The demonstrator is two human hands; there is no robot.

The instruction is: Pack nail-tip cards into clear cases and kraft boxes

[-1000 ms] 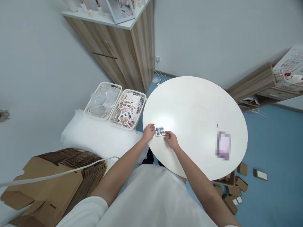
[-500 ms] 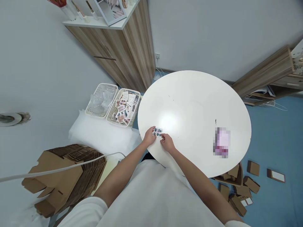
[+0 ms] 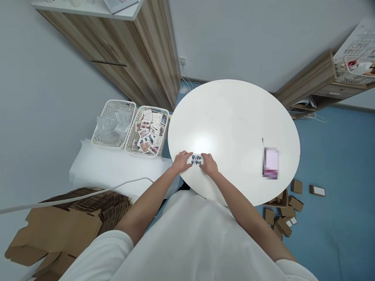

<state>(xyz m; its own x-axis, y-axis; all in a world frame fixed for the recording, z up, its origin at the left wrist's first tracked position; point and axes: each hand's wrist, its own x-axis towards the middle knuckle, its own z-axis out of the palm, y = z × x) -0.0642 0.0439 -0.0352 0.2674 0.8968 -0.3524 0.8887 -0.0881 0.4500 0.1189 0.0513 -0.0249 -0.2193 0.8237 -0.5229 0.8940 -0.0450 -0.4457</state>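
Sensibly, the left hand (image 3: 181,161) at nine o'clock and right hand (image 3: 209,164) at three pinch the card (image 3: 196,159), best held level.

A card (image 3: 196,159) sits between left hand (image 3: 181,161) and right hand (image 3: 209,164) near the edge of the table (image 3: 240,125). Two baskets (image 3: 133,132) stand side by side at left; boxes (image 3: 287,211) lie on the floor (image 3: 340,156) at right.

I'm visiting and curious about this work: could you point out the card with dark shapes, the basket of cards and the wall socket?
Card with dark shapes (image 3: 196,159): head view, middle of its face.
Basket of cards (image 3: 140,152): head view, near wall.
Wall socket (image 3: 183,61): head view, middle of its plate.
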